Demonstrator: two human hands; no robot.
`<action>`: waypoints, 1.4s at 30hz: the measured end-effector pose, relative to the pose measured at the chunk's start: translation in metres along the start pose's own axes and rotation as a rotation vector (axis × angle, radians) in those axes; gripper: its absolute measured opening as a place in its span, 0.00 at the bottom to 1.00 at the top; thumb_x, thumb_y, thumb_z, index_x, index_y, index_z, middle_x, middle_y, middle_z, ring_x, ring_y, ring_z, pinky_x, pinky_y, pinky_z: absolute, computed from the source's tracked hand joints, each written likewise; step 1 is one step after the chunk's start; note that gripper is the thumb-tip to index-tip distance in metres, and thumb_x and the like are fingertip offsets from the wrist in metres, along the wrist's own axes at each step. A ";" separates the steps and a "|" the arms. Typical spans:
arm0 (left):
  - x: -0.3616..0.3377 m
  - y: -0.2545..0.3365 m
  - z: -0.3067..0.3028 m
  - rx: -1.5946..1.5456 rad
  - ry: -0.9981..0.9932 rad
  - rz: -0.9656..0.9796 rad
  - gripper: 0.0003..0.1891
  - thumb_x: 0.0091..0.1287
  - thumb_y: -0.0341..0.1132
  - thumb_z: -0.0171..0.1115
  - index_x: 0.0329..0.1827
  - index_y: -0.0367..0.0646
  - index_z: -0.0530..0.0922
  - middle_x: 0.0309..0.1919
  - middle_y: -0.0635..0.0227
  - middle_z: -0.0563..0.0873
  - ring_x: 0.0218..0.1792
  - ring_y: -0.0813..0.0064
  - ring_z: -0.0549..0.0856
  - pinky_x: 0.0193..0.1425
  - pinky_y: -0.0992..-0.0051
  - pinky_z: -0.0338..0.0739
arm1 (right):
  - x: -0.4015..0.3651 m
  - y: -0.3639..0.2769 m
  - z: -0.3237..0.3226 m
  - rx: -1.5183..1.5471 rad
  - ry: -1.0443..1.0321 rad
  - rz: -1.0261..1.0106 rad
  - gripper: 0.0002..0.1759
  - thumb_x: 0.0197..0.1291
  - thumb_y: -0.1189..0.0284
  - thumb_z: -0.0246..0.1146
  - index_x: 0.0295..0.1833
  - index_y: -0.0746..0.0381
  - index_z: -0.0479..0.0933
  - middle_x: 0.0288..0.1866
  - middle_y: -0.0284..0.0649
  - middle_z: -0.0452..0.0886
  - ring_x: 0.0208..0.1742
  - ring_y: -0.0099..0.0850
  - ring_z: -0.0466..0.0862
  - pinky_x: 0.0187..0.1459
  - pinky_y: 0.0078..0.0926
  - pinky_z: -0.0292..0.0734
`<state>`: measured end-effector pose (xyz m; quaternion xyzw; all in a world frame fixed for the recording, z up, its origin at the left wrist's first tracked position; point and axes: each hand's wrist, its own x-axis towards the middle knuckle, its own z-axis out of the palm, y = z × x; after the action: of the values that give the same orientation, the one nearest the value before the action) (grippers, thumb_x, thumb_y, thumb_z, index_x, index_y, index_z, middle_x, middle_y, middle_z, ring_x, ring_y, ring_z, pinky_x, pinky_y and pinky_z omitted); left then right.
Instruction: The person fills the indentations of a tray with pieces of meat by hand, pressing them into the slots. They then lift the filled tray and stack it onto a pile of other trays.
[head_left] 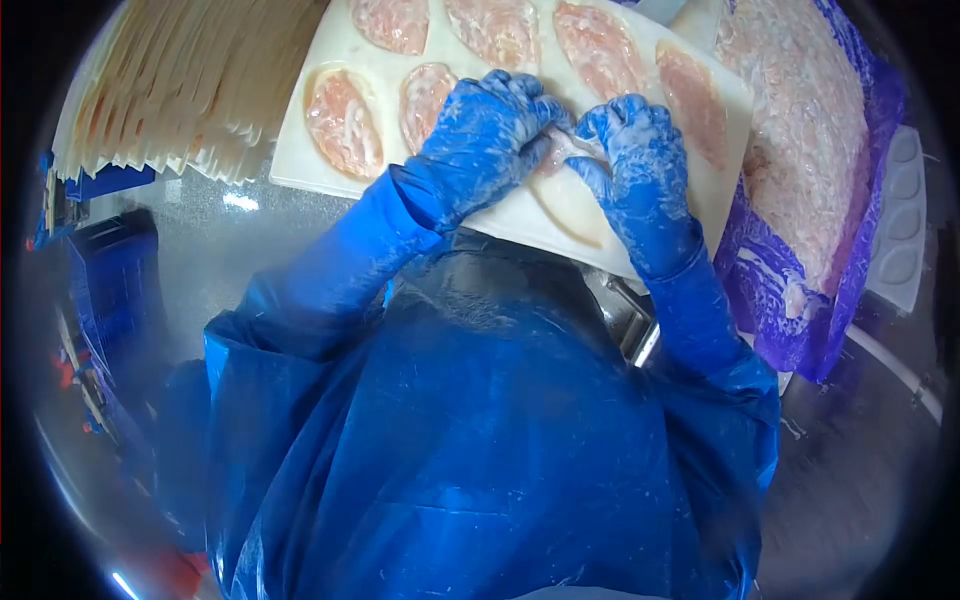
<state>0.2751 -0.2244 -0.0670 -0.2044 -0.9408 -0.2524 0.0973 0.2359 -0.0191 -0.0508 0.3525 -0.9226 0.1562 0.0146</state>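
Note:
A white mould tray [284,150] with leaf-shaped hollows lies in front of me, and pale pink raw meat [342,122] fills several of them. Both my hands, in blue gloves smeared with pale residue, are over its near side. Fingers curled, my left hand [488,140] grips one end of a small piece of raw meat [555,157]. On the other end, the thumb and fingers of my right hand [640,165] pinch it. Under my hands, a hollow [570,215] near the tray's front edge shows bare at its lower end.
To the right, a large mass of raw meat [800,130] sits in a purple plastic bag [745,290]. Beyond it is another white mould tray [897,225]. Many thin cream-coloured sheets [190,80] stand stacked at the upper left, above a metal surface [230,240].

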 end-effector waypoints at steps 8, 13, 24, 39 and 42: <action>0.004 -0.012 0.006 0.310 -0.042 0.138 0.20 0.65 0.31 0.61 0.60 0.57 0.85 0.56 0.66 0.83 0.56 0.60 0.81 0.59 0.63 0.75 | 0.002 0.007 0.027 -0.132 0.071 -0.122 0.10 0.58 0.67 0.66 0.45 0.56 0.82 0.46 0.38 0.80 0.56 0.42 0.76 0.57 0.42 0.72; -0.004 -0.022 0.003 0.464 -0.055 0.122 0.23 0.65 0.35 0.62 0.63 0.69 0.84 0.58 0.71 0.82 0.59 0.62 0.80 0.63 0.62 0.75 | -0.047 0.007 -0.006 0.030 0.084 -0.260 0.10 0.60 0.70 0.63 0.46 0.59 0.82 0.54 0.39 0.82 0.66 0.43 0.73 0.66 0.43 0.68; -0.012 0.003 0.007 0.107 -0.067 0.177 0.21 0.59 0.26 0.63 0.57 0.48 0.83 0.53 0.62 0.83 0.58 0.56 0.79 0.62 0.60 0.75 | -0.039 -0.018 0.012 -0.087 0.047 0.037 0.26 0.49 0.57 0.74 0.53 0.56 0.81 0.52 0.41 0.79 0.58 0.42 0.77 0.60 0.42 0.72; -0.028 -0.002 -0.003 0.335 -0.157 0.149 0.26 0.57 0.29 0.64 0.61 0.60 0.83 0.62 0.72 0.82 0.64 0.59 0.78 0.68 0.58 0.71 | -0.046 0.005 -0.008 -0.106 0.124 -0.083 0.07 0.63 0.62 0.68 0.40 0.49 0.90 0.69 0.31 0.77 0.73 0.42 0.68 0.74 0.45 0.58; -0.031 -0.013 0.001 0.237 -0.084 0.145 0.31 0.54 0.26 0.65 0.64 0.60 0.83 0.66 0.71 0.81 0.67 0.59 0.77 0.72 0.59 0.70 | -0.029 -0.021 0.006 -0.079 0.070 -0.033 0.09 0.66 0.65 0.63 0.46 0.52 0.86 0.62 0.36 0.79 0.68 0.43 0.72 0.67 0.45 0.65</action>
<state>0.2977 -0.2444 -0.0823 -0.2695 -0.9500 -0.1229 0.0993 0.2718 -0.0175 -0.0549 0.3612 -0.9210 0.1316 0.0634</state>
